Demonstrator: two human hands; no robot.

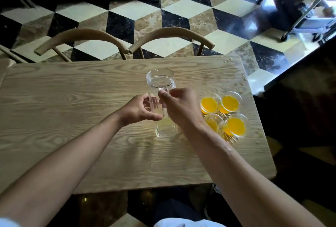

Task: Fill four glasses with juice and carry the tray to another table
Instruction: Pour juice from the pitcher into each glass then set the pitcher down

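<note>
An empty clear glass pitcher [161, 85] stands upright near the middle of the wooden table [72, 99]. My left hand [140, 109] curls around its left side. From the right, my right hand [181, 107] closes on the pitcher's handle, thumb near the top. To the right of that hand, four glasses of orange juice sit close together on a ribbed clear glass tray [229, 138]: far left [209, 103], far right [230, 103], near left [213, 123] and near right [236, 125]. My right wrist hides part of the near left glass.
Two curved wooden chair backs [81, 35] [172, 33] stand against the table's far edge. Water droplets [240, 84] dot the table near its right edge. A wheeled metal cart [301, 8] stands on the patterned tile floor at top right. A dark counter [309, 90] borders the right.
</note>
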